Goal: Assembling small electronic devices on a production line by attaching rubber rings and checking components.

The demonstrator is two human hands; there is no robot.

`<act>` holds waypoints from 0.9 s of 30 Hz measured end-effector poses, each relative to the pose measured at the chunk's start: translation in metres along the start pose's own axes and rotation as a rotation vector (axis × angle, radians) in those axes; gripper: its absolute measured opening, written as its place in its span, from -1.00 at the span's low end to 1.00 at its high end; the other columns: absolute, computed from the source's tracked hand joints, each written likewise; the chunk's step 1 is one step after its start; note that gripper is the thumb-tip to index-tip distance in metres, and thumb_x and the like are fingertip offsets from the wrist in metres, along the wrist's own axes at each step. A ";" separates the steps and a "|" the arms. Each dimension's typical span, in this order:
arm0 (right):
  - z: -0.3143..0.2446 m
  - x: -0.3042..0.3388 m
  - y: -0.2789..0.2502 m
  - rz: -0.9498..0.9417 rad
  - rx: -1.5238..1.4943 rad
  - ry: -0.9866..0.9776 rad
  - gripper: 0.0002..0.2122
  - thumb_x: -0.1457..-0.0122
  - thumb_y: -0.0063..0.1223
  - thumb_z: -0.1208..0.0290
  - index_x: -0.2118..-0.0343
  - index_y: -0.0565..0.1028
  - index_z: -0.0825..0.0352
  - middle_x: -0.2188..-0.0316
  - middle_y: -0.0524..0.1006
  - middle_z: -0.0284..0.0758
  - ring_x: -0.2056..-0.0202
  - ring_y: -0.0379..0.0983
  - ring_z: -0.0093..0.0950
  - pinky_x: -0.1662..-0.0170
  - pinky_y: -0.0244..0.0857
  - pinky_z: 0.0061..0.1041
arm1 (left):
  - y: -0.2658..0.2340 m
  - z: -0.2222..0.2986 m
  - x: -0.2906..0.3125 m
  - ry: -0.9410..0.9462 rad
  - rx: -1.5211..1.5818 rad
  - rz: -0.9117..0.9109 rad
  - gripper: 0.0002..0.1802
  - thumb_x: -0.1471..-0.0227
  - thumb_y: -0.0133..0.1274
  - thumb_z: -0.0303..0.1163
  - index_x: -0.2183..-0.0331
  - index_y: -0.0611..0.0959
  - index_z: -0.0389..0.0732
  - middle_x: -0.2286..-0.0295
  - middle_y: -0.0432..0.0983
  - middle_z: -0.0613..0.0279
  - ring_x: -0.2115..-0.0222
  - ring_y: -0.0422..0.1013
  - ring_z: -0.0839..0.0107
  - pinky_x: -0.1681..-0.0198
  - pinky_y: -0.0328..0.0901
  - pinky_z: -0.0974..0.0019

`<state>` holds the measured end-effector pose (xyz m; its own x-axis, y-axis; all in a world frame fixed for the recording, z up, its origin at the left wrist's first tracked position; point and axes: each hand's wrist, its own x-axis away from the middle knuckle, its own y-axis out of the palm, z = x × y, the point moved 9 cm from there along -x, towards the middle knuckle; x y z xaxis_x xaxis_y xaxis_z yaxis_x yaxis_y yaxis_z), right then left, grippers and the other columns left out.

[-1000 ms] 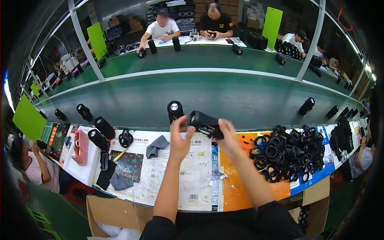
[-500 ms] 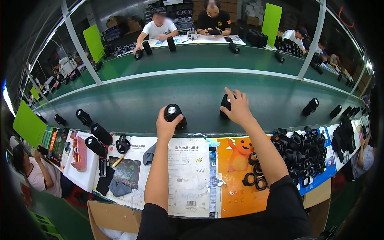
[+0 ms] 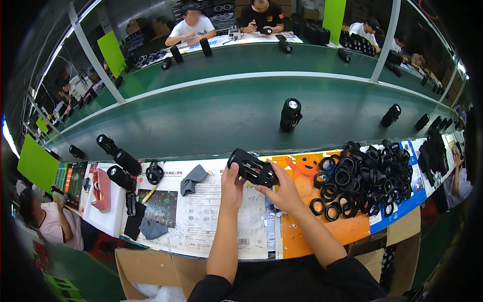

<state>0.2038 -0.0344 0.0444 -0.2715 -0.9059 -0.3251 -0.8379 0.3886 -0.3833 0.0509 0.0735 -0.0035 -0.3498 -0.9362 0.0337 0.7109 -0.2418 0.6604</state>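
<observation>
Between my two hands a black cylindrical speaker (image 3: 253, 168) lies tilted above the white printed sheet (image 3: 201, 229). My left hand (image 3: 232, 187) grips its left end, and my right hand (image 3: 285, 189) is closed round its right end. The speaker's open side faces up, with ribbed and smooth black parts showing. Straight beyond my right hand, another black speaker (image 3: 291, 115) stands upright on the green belt, with a silver disc on its top. Right of my hands lies a heap of black rings (image 3: 370, 173).
More speakers (image 3: 121, 176) lie at the left, by a pink tape dispenser (image 3: 100, 190) and grey cloths (image 3: 193, 179). A white rail (image 3: 241, 76) crosses behind the belt (image 3: 211, 123). Co-workers sit beyond it. A cardboard box (image 3: 146, 272) stands below the table's front edge.
The speaker in my left hand has come off the belt toward me. My right hand has left the other speaker, now standing on the belt, and joined in holding the first one.
</observation>
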 end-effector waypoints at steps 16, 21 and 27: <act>-0.017 0.026 0.023 -0.059 0.120 -0.187 -0.17 -0.15 0.60 0.16 -0.38 0.39 0.45 -0.04 0.61 0.01 -0.08 0.62 -0.07 -0.18 0.48 -0.24 | -0.006 0.015 0.008 0.246 0.216 -0.019 -0.31 -0.30 0.34 0.03 -0.19 0.50 -0.25 0.09 0.62 0.07 0.09 0.64 0.09 -0.06 0.59 0.00; -0.012 0.029 0.024 -0.108 0.027 -0.146 -0.18 -0.16 0.61 0.20 -0.38 0.40 0.48 -0.12 0.62 0.02 -0.11 0.63 -0.16 -0.19 0.50 -0.27 | 0.008 -0.003 0.008 0.092 0.251 -0.251 -0.08 -0.07 0.50 0.20 -0.19 0.52 -0.24 0.09 0.61 0.07 0.05 0.64 0.10 -0.11 0.58 0.03; 0.020 0.037 0.029 -0.136 -0.151 -0.018 -0.15 -0.13 0.65 0.29 -0.39 0.38 0.57 -0.13 0.63 -0.03 -0.08 0.64 -0.38 -0.16 0.56 -0.36 | 0.017 -0.011 0.011 0.073 0.239 -0.252 -0.15 -0.09 0.51 0.08 -0.16 0.52 -0.25 0.11 0.62 0.06 0.06 0.64 0.14 -0.07 0.60 0.08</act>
<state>0.1788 -0.0531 0.0044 -0.1436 -0.9447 -0.2949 -0.9283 0.2319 -0.2907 0.0657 0.0563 -0.0001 -0.4456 -0.8725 -0.2006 0.4421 -0.4093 0.7981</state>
